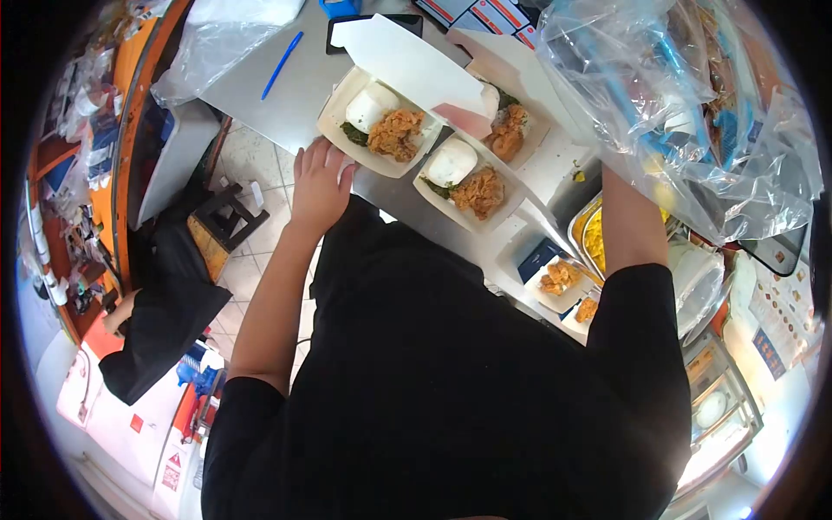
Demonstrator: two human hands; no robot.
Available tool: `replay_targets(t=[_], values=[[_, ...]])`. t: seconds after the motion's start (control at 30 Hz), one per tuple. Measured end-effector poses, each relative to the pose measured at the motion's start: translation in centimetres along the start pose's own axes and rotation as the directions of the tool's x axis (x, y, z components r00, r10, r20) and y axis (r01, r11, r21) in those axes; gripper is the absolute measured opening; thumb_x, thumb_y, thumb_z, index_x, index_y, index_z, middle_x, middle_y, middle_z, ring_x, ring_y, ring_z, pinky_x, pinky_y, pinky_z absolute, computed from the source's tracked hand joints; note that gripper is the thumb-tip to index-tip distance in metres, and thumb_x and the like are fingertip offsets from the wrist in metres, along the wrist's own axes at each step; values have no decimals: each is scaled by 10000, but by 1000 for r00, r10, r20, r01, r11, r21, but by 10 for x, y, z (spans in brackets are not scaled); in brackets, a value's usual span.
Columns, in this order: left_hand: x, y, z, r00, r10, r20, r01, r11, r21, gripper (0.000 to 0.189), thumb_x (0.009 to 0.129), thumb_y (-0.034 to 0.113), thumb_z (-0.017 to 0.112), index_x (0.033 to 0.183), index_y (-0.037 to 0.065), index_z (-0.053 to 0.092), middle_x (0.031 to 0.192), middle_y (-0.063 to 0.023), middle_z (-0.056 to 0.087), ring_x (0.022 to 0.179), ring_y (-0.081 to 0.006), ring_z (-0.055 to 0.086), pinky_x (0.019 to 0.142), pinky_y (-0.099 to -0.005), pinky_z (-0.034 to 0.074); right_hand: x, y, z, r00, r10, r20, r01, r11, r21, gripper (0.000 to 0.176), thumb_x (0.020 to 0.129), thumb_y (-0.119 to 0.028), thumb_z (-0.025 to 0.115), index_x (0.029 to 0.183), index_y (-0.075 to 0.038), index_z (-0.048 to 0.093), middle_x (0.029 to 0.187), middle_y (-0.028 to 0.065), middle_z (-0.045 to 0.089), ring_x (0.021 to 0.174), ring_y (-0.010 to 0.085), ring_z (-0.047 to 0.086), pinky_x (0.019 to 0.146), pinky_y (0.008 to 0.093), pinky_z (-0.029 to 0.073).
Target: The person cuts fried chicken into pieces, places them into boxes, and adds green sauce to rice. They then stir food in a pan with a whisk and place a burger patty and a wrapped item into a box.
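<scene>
In the head view, the left hand (322, 189), fingers loosely spread, rests at the worktop (251, 108) edge; the leftmost food box (364, 154) lies just ahead and rightward, long axis slanting crosswise. The farther right hand is hidden around the plastic bag (598, 65), its grip impossible to tell.

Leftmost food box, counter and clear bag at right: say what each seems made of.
Leftmost food box: likely paperboard, matte, with stiff, straight-folded sides. Counter: probably metal, smooth grey with a soft sheen. Clear bag: thin glossy plastic film, see-through and wrinkled.
</scene>
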State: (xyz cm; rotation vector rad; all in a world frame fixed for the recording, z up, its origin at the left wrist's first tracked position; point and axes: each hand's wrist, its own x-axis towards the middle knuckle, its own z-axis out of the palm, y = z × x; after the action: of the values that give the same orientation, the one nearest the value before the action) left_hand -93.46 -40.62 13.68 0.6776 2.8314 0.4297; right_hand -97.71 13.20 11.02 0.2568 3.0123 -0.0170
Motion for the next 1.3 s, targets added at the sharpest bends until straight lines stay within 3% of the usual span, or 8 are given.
replay_targets(t=[0.3,0.6,0.73,0.93,1.0,1.03,1.13,1.3], values=[[2,-17,-16,994,110,10,-110,994,-22,364,918,175,635,1259,60,586,1318,-164,534,1242,-381,488,1082,-529,361,-43,-39,-7,952,255,-168,-165,893,420,206,908,-76,624,1113,-57,629,962,137,690,805,276,680,697,400,557],[20,-52,-29,954,297,41,-291,951,-107,335,913,176,635,1225,61,592,1282,-160,540,1194,-389,502,1058,-517,380,-177,-79,-25,445,893,-68,-177,162,971,276,906,-106,706,1159,-93,597,897,77,676,751,175,662,570,308,521],[28,-71,-33,942,331,55,-325,940,-101,336,918,183,633,1227,62,581,1279,-157,542,1193,-388,502,1054,-515,384,-176,-147,-102,478,770,422,-348,-275,896,354,869,-160,779,1152,-49,597,922,81,692,662,136,603,520,268,466],[42,-81,-43,917,388,94,-379,920,-96,340,961,196,593,1266,46,576,1299,-168,549,1223,-386,497,1060,-503,381,-145,-149,-100,625,628,464,-437,-211,875,261,915,-157,717,1148,-72,634,876,29,626,667,75,486,514,253,412],[45,-85,-45,908,410,91,-402,911,-95,337,960,194,597,1259,40,583,1292,-165,560,1216,-379,507,1058,-497,386,-176,-153,-116,802,588,107,-350,317,881,249,916,-177,723,1123,-61,648,878,11,628,750,76,545,565,246,438],[47,-88,-44,907,411,88,-402,910,-99,337,960,194,597,1259,40,583,1292,-165,560,1216,-379,507,1058,-497,386,-182,-153,-142,701,457,548,-285,-524,802,261,915,-167,709,1155,-80,653,918,0,656,797,91,606,641,252,479],[43,-94,-40,917,396,45,-388,913,-130,298,949,197,607,1204,43,601,1257,-155,575,1165,-373,529,1052,-507,387,-213,-188,-174,599,287,747,-774,-29,632,286,920,-178,687,1187,-84,649,970,15,685,794,106,641,649,243,480],[43,-88,-50,920,384,82,-376,922,-97,312,952,198,606,1232,59,604,1254,-135,586,1157,-359,535,1051,-496,389,-200,-196,-167,607,527,595,-744,115,658,256,920,-210,676,1096,-25,663,874,38,685,706,109,633,593,252,483]])
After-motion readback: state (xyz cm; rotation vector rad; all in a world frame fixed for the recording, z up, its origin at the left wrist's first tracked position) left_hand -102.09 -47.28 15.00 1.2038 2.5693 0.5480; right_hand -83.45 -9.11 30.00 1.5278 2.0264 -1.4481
